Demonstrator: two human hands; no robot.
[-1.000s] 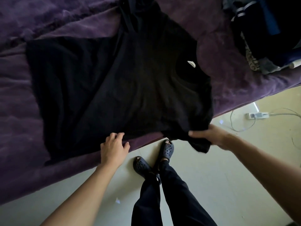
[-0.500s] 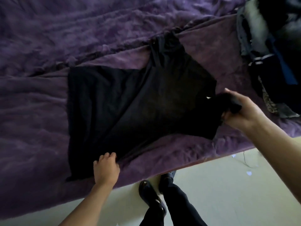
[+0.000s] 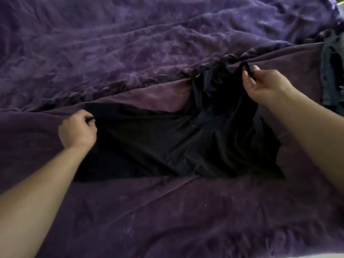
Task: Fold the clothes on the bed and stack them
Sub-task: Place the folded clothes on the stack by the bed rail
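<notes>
Both hands are now reaching further over the purple bed (image 3: 167, 216), the floor gone from view, a clothes pile (image 3: 333, 75) lying at right. The left hand (image 3: 77, 130) is pinching the edge of the black shirt (image 3: 167, 146) lying mid-bed; the right hand (image 3: 264, 84) is gripping a raised fold.

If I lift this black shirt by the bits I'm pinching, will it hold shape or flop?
Probably flops: the black shirt bunches into soft folds near the right hand and would likely sag between it and the left hand. It looks thin and light, since a fingertip pinch lifts its edge. On the plush blanket it may drag.
</notes>
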